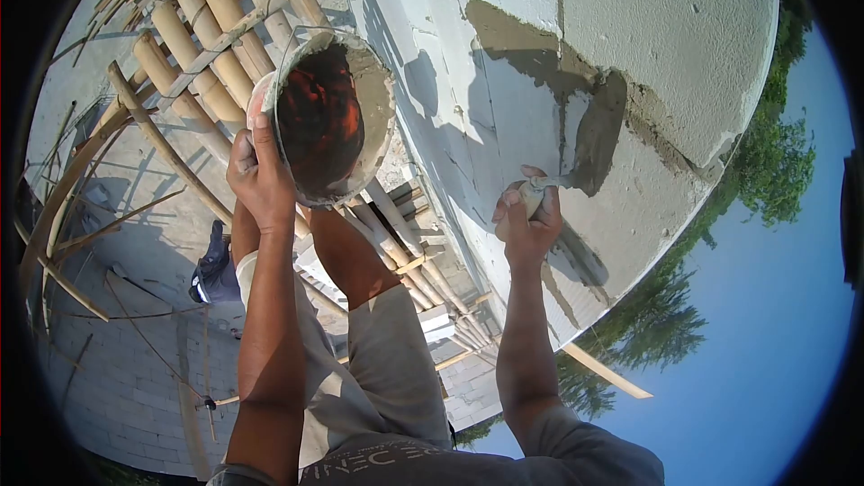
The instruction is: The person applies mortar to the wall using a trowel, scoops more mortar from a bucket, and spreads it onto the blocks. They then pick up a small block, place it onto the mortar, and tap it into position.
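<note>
My left hand [263, 171] grips the rim of a bucket [380, 99], which is tilted so its inside faces me. Grey mortar coats the bucket's inner wall, and dark reddish patches show in its middle. In my right hand [529, 218] is the handle of a trowel [601, 137], the fingers wrapped round it. The trowel's blade, smeared with mortar, lies against or very close to the pale block wall [675, 27]. Wet mortar [508, 31] is spread on the wall along the joints above and beside the blade.
Bamboo poles [211, 45] form scaffolding at the upper left, with more poles [405, 256] below my legs. Someone in dark clothing [214, 265] is on the ground far below. A wooden strip [605, 369] juts past the wall's lower edge. Trees [765, 162] stand beyond it.
</note>
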Demonstrator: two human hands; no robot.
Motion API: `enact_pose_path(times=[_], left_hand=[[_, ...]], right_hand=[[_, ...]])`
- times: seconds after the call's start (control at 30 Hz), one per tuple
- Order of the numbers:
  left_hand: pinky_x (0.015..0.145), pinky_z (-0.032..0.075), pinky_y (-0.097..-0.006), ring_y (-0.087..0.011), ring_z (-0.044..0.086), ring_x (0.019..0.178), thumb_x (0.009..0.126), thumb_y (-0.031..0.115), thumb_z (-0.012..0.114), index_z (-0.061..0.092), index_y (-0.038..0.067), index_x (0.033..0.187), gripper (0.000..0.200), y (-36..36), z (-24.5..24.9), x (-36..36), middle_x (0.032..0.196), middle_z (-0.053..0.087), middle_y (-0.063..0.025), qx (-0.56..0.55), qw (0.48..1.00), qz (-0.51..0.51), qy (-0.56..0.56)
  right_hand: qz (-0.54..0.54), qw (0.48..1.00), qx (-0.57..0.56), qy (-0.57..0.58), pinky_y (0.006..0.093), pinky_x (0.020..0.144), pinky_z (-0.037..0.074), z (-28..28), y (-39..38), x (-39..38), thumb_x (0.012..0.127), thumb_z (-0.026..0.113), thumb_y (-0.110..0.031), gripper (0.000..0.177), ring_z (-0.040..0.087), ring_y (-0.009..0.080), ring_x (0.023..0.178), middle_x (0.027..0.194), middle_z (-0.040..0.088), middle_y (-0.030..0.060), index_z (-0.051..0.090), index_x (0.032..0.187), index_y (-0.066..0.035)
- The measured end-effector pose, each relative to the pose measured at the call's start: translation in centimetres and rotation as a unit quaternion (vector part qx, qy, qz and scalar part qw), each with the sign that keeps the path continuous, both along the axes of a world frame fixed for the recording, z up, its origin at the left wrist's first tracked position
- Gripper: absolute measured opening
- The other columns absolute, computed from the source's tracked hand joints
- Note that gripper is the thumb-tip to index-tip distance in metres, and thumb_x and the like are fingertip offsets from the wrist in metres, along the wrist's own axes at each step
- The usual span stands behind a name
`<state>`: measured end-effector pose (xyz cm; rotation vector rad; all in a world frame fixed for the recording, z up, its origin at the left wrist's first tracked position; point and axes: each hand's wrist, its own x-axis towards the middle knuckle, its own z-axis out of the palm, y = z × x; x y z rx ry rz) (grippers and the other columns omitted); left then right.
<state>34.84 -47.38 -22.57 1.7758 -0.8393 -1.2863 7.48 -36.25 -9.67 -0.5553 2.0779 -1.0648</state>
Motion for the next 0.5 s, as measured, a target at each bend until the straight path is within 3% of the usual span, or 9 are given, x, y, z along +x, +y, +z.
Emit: enact_pose_path(times=[0.1,0.23,0.3,0.33,0.5], left_hand=[[0.063,0.039,-0.0201,-0.0033,0.049,0.071,0.105,0.030,0.055,0.066,0.001,0.091,0.034,-0.1,0.7,-0.3,0.080,0.061,0.0019,0.052,0.999,-0.010,-0.005],[0.063,0.039,-0.0199,-0.0030,0.049,0.071,0.105,0.030,0.055,0.066,0.001,0.090,0.034,0.1,0.1,0.0,0.080,0.061,0.0023,0.025,1.000,0.001,-0.011],[0.063,0.039,-0.0199,-0.0030,0.049,0.071,0.105,0.030,0.055,0.066,0.001,0.090,0.034,0.1,-0.4,0.3,0.080,0.061,0.0025,0.037,0.999,-0.013,-0.014],[0.063,0.038,-0.0201,-0.0029,0.048,0.071,0.105,0.030,0.055,0.066,0.001,0.089,0.035,0.1,-0.2,0.2,0.080,0.060,0.0026,0.041,0.999,-0.012,-0.011],[0.062,0.038,-0.0205,-0.0032,0.047,0.070,0.105,0.030,0.054,0.065,0.002,0.087,0.036,0.3,0.0,-0.1,0.078,0.059,0.0033,0.051,0.998,-0.005,-0.022]], right_hand=[[0.040,0.993,0.105,-0.036,0.0214,0.054,0.044,0.0,-0.7,-0.7,0.090,0.069,0.000,0.034,0.052,0.0059,0.058,0.074,0.061,0.0024,0.058,0.122,0.004],[-0.006,0.994,0.070,-0.082,0.0225,0.053,0.044,-0.4,-0.9,-3.1,0.091,0.067,0.001,0.033,0.053,0.0067,0.058,0.076,0.062,0.0029,0.058,0.123,0.004],[-0.011,0.989,0.135,-0.058,0.0230,0.052,0.043,0.9,1.5,-4.1,0.092,0.065,0.001,0.034,0.053,0.0070,0.058,0.078,0.062,0.0038,0.057,0.124,0.004],[-0.028,0.994,0.100,-0.026,0.0232,0.051,0.043,1.1,3.3,-3.7,0.091,0.066,0.001,0.033,0.052,0.0074,0.057,0.078,0.062,0.0043,0.058,0.123,0.004],[0.021,0.988,0.138,0.070,0.0239,0.059,0.047,4.1,8.5,-1.1,0.088,0.071,-0.004,0.036,0.057,0.0093,0.066,0.081,0.063,0.0054,0.060,0.122,0.004]])
